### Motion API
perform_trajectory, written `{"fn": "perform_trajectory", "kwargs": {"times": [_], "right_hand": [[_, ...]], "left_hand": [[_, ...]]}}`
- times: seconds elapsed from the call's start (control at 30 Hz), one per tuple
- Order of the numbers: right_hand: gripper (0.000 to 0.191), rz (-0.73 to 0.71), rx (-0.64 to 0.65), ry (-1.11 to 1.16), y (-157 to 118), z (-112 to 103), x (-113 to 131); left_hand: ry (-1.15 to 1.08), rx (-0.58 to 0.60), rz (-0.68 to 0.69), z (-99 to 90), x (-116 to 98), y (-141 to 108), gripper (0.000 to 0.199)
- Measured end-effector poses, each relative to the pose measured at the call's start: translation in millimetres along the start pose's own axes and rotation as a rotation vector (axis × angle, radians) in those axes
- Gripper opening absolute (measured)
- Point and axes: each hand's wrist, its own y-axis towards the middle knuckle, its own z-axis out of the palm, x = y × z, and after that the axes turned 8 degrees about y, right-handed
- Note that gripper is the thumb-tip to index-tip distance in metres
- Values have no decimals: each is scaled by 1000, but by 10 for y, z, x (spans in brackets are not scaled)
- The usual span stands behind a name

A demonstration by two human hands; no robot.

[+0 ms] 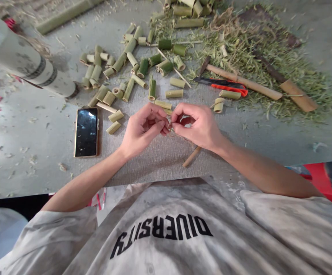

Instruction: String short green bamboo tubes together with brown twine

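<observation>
My left hand [145, 128] and my right hand [200, 125] meet close together above the table, each closed in a pinch. Between their fingertips runs a thin tan twine [180, 136], its loose loop hanging below the fingers. Just beyond my hands lie a short bamboo tube [163, 104] and another bamboo piece with a hole in its side [174, 93]. A thin brown stick [191, 157] lies on the table under my right wrist. To the right stands a short bamboo piece with twine around it [218, 105].
Left of my hands lies a phone [86, 132]. Many cut bamboo pieces [130, 46] spread beyond. At right, a hammer [243, 81], a red-black utility knife [226, 84] and a bamboo-handled blade [286, 86] lie by green shavings [306, 68]. A white banded cylinder [25, 57] is at far left.
</observation>
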Motion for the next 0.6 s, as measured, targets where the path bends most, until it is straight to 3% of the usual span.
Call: {"fn": "perform_trajectory", "kwargs": {"times": [0.27,0.6], "right_hand": [[10,-92,-38,-26,-6,15,7],[9,-123,-2,-27,-10,-8,-3]], "left_hand": [[39,-25,-30,13,14,21,15],[118,-46,-27,-1,22,-9,31]]}}
